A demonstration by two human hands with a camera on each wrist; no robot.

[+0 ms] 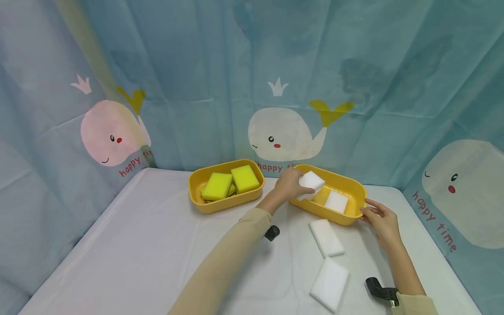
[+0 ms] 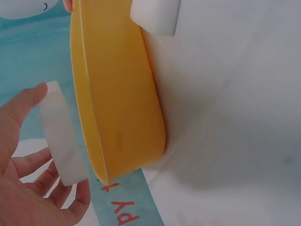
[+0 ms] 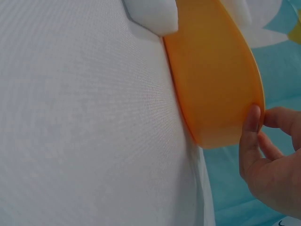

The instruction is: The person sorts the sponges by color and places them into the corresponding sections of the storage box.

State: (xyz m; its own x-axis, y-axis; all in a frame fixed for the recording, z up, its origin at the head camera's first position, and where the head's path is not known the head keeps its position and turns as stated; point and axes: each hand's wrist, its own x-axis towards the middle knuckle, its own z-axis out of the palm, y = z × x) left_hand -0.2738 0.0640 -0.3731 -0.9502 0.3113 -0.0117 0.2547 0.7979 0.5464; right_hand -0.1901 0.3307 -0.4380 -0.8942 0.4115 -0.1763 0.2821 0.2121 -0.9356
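Observation:
My left hand [image 1: 289, 184] grips a white sponge block [image 1: 312, 180] between thumb and fingers, over the left end of a yellow plastic tray [image 1: 323, 211]. In the left wrist view that sponge [image 2: 63, 134] is beside the tray's rim, thumb at one end and fingertips at the other. Inside the tray lies another white sponge [image 1: 336, 201]. My right hand [image 1: 383, 224] pinches the rim at the tray's right end, with the thumb on the outer wall in the right wrist view.
Two white sponges [image 1: 326, 237] lie flat on the white table in front of the tray. To the left stands a second yellow tray [image 1: 232, 202] with several yellow sponges [image 1: 218, 187]. A blue curtain [image 1: 189, 131] with whale prints hangs behind the table.

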